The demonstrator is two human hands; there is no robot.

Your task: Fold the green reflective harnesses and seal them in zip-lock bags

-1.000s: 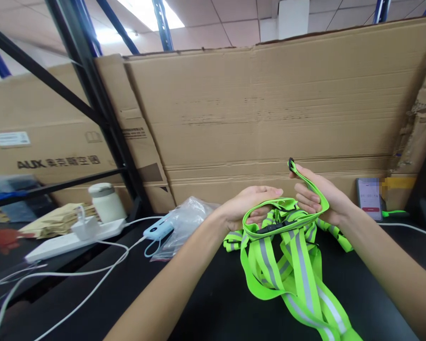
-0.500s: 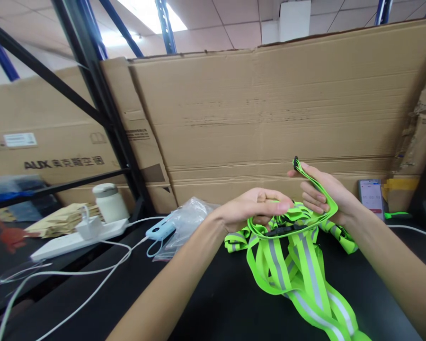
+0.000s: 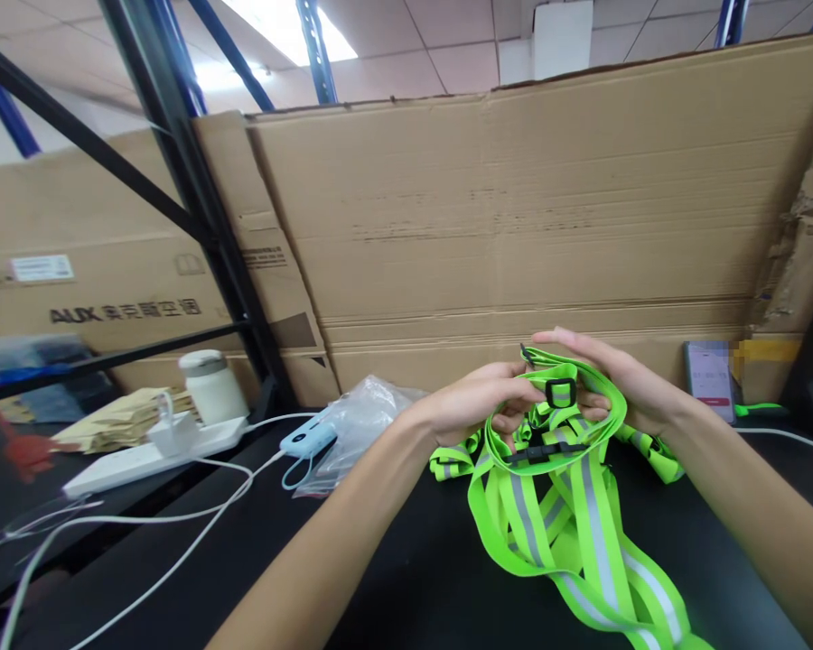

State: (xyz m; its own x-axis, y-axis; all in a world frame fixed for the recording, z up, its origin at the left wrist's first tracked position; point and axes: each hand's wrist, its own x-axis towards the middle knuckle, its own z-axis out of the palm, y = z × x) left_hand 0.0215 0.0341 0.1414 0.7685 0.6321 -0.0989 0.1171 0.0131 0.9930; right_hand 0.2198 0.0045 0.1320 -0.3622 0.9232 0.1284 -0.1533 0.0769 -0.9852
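Observation:
A neon-green reflective strap vest (image 3: 593, 524) with grey stripes hangs and spreads down over the black table. Its upper strap is bent into a loop between my two hands. My left hand (image 3: 491, 397) pinches this strap at the left, beside a black slide buckle (image 3: 560, 393). On the other side, my right hand (image 3: 610, 379) holds the loop, its curled fingers partly hidden by the strap and one finger stretched over the top. A black clip (image 3: 546, 451) lies across the straps just below the hands. Bunched green straps (image 3: 654, 451) rest to the right.
At left are a clear plastic bag (image 3: 372, 420), a light-blue power bank (image 3: 308, 438), a white power strip (image 3: 155, 456) with cables and a pale bottle (image 3: 213, 386). A phone (image 3: 710, 379) leans at the right. Cardboard (image 3: 515, 208) walls the back.
The strap end held up by my right hand has come down and left toward my left hand, closing into a rounder loop. The slide buckle now shows in front, between the hands.

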